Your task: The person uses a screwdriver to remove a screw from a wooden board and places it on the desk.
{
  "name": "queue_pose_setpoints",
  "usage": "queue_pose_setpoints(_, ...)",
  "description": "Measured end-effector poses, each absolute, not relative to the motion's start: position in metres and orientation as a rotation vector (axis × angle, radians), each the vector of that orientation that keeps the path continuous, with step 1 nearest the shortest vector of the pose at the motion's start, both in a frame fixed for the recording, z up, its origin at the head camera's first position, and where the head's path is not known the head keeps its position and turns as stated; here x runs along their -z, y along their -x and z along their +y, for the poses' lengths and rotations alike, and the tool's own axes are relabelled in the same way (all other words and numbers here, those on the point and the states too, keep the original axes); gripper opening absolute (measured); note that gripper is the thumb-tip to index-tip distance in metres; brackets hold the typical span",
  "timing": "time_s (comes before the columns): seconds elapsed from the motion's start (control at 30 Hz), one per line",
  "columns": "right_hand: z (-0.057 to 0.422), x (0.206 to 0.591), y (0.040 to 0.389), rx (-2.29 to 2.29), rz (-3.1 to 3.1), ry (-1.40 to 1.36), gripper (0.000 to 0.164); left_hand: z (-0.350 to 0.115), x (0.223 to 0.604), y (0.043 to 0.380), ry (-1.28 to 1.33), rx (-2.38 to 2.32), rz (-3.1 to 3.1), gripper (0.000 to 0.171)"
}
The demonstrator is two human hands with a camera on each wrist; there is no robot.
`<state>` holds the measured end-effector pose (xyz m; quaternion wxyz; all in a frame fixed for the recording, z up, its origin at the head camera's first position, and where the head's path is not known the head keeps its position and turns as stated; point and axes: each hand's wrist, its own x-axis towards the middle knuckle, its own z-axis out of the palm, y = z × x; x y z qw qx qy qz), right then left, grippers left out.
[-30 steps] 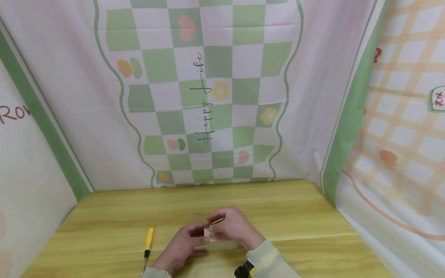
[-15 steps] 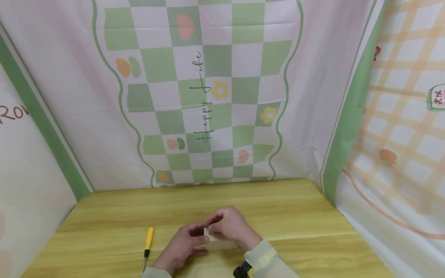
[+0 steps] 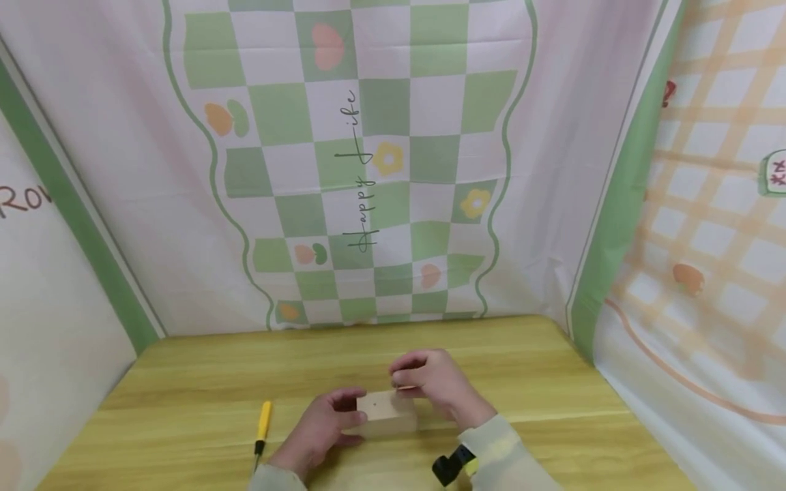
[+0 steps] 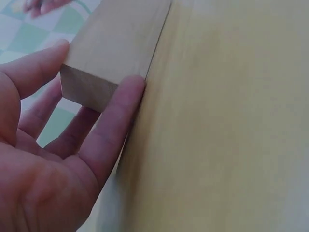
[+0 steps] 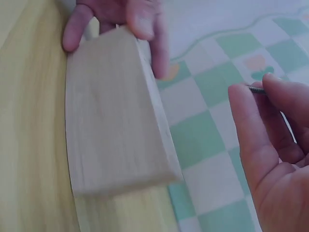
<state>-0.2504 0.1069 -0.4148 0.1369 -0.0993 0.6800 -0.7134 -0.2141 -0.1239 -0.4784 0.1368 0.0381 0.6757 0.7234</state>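
Note:
A pale wooden block [image 3: 388, 424] lies on the table, a small dark hole [image 3: 375, 404] showing in its top. At its left end, my left hand [image 3: 327, 424] grips it between thumb and fingers; the left wrist view shows the fingertips on the end of the block [image 4: 113, 41]. My right hand [image 3: 443, 383] is raised just above the right end of the block, apart from it. In the right wrist view, its thumb and index finger pinch a small dark threaded screw [image 5: 257, 90]. The screw's head is hidden by the fingertips.
A yellow-handled screwdriver [image 3: 263, 426] lies on the wood-grain table [image 3: 184, 382] to the left of my left hand. A checked green-and-white cloth [image 3: 381, 204] hangs behind the table. A black device [image 3: 451, 465] sits at my right wrist.
My right hand has come away from the top of the block, moving up and to the right with the screw, which uncovers the hole. The left hand keeps its grip; the block has barely shifted.

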Motion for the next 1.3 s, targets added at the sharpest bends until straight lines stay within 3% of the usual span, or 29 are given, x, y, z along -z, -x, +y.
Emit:
queue_pose_setpoints(0.4, 0.147, 0.444, 0.232, 2.034, 1.847, 0.141, 0.022, -0.134, 0.478, 0.234, -0.102, -2.043, 1.955, 0.055)
queue_pose_setpoints(0.77, 0.132, 0.47, 0.204, 1.883, 1.851, 0.128, 0.019, -0.137, 0.476, 0.243, -0.102, -2.047, 1.996, 0.054)
queue_pose_setpoints(1.3, 0.126, 0.469, 0.207, 1.836, 2.037, 0.051, 0.016, -0.148, 0.443, 0.226, -0.063, -1.881, 2.229, 0.049)
